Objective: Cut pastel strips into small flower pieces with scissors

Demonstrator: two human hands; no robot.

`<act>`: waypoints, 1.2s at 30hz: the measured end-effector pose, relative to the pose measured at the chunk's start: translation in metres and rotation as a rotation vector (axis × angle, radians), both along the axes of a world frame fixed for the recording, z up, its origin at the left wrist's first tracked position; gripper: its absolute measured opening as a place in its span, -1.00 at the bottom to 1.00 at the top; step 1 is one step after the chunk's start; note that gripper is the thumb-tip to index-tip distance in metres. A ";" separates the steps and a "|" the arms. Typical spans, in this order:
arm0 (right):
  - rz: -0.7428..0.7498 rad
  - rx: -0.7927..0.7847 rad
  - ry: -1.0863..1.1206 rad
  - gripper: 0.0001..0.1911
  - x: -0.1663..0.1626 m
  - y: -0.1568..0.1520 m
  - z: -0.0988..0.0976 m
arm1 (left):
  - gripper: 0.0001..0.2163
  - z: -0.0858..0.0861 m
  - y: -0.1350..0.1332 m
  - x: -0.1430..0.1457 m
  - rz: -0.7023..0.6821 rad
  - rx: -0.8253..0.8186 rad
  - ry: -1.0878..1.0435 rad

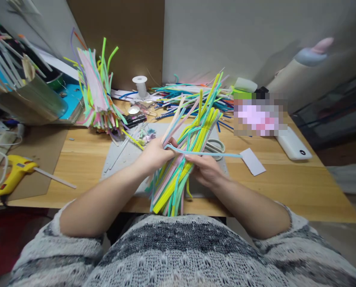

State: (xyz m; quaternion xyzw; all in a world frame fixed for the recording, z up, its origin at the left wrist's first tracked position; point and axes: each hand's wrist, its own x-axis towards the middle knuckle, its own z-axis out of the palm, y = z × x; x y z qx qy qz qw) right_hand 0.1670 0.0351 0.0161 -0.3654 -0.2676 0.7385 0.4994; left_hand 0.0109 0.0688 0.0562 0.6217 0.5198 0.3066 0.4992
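My left hand (155, 153) is closed around a thick bundle of pastel pipe cleaners (182, 159) that runs from the table's front edge up toward the back. My right hand (206, 169) grips the same bundle from the right side, lower down. A single light blue pipe cleaner (214, 153) sticks out sideways from between my hands to the right, toward a small white card (254, 161). A pair of scissors (215, 146) lies partly hidden behind the bundle on a grey mat (118, 159).
A standing bunch of pipe cleaners (95, 93) and a loose pile (184, 95) lie at the back. A yellow glue gun (13, 173) sits at the left, a white spool (140, 85) behind, a white phone-like slab (293, 143) at the right. The wooden table (285, 187) ends close to my body.
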 end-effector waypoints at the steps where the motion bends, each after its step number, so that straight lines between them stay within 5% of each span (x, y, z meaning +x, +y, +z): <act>1: -0.004 0.021 -0.007 -0.68 0.000 0.000 -0.001 | -0.90 -0.002 0.001 0.000 -0.017 0.048 0.041; 14: -0.011 0.115 -0.062 -0.60 -0.001 0.000 -0.002 | -0.85 0.004 0.005 -0.001 -0.095 0.036 0.104; 22: 0.013 0.061 -0.028 -0.72 0.000 0.002 -0.001 | -0.83 0.002 0.004 -0.012 -0.183 -0.003 0.103; 28: -0.097 0.000 0.061 -0.76 0.006 0.009 0.000 | -0.81 -0.003 -0.004 -0.023 -0.029 -0.134 0.043; 36: -0.157 -0.038 0.149 -0.71 0.010 0.010 0.006 | -0.86 -0.002 -0.019 -0.037 -0.204 -0.054 0.017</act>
